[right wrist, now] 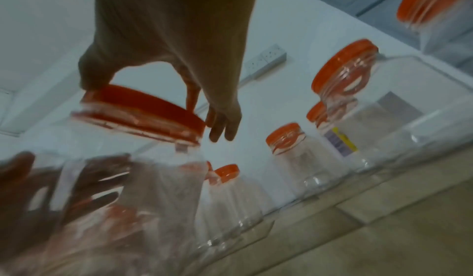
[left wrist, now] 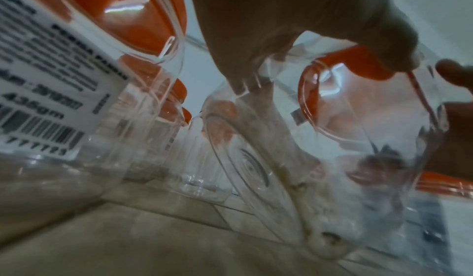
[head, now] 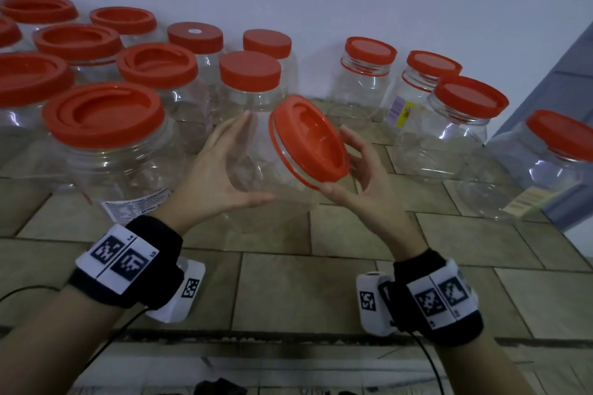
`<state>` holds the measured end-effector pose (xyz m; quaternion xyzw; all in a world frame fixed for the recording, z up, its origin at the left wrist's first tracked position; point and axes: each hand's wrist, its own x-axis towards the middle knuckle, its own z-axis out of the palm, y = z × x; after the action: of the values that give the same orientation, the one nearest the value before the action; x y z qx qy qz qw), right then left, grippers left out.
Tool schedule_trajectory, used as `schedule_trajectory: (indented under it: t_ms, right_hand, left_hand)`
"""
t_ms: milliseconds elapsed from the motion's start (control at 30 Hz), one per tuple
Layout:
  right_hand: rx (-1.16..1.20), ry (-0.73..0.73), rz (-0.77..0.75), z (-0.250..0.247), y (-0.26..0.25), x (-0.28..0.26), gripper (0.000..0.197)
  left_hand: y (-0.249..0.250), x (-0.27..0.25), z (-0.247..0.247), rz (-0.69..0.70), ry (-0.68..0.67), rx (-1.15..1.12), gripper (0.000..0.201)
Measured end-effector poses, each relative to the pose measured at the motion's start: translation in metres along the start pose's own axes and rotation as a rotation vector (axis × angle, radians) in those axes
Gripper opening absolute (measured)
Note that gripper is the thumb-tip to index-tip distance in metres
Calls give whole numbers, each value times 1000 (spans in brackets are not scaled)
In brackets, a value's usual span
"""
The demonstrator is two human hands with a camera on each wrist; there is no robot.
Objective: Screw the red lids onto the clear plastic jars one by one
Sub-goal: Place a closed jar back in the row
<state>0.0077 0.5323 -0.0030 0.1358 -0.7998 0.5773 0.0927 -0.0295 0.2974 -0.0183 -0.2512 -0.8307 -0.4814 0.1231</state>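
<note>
I hold a clear plastic jar (head: 253,167) tilted in the air over the tiled counter, mouth pointing right. A red lid (head: 309,141) with a recessed top sits on its mouth. My left hand (head: 218,167) supports the jar's body, with straight fingers on the far side and the thumb underneath. My right hand (head: 362,176) grips the lid's rim, thumb on the lower edge and curled fingers behind the right edge. The right wrist view shows my right hand (right wrist: 179,37) with thumb and a finger on the lid (right wrist: 143,110). The left wrist view shows the jar (left wrist: 281,159) from its base.
Several lidded jars crowd the left and back, the nearest a large labelled jar (head: 106,138). More lidded jars (head: 455,125) stand at the right by a grey-blue panel (head: 571,74). The tiled counter (head: 288,282) ends at a white wall behind.
</note>
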Motion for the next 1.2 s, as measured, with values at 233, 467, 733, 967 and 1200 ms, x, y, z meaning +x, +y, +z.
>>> schedule_trajectory:
  t_ms: [233,467,733,967,1200]
  right_hand:
    - [166,185,-126,30,-10,3,92]
    - [-98,217,-165,34,-16,13,89]
    - [-282,255,-62,33,-17,42,109]
    - [-338,259,-34,47,-16,64,108]
    - [-333,192,-27,77,-9,76,104]
  left_hand:
    - [3,-7,5,-11,-6,-124,118]
    - [-11,-3,-21,8,-194,196,123]
    - [-27,-15,-37,65,-266,387,60]
    - [-22,-18,-38,50,-219,440,12]
    - [-21,-17,-37,56,-264,378,10]
